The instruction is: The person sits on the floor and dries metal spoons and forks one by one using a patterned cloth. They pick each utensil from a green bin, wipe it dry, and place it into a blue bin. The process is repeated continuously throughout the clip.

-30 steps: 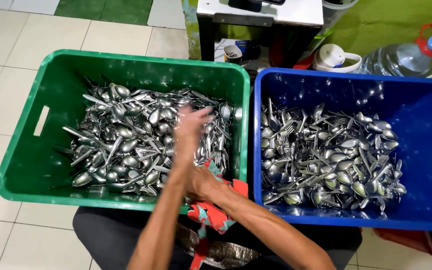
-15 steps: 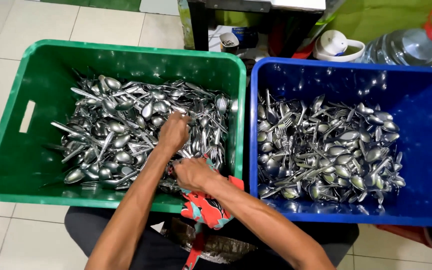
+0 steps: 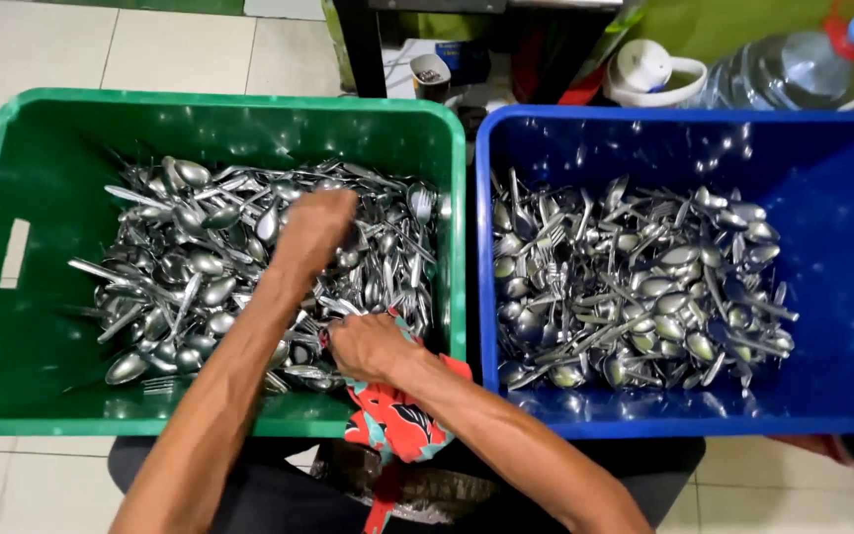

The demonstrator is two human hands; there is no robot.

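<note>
A green crate on the left holds a heap of steel spoons and forks. My left hand reaches into the middle of that heap, knuckles up, fingers curled down around some pieces. My right hand rests at the crate's near right corner, closed on a red patterned cloth that hangs over the crate's front rim. A blue crate stands directly to the right with its own heap of cutlery.
The crates stand side by side on a pale tiled floor. Behind the blue crate are a large clear water bottle with a blue cap and a white jug. Dark furniture legs stand behind the crates.
My left hand has dropped from above the pile and pushed farther left into the cutlery. My right hand with the cloth has stayed at the crate's near corner.
</note>
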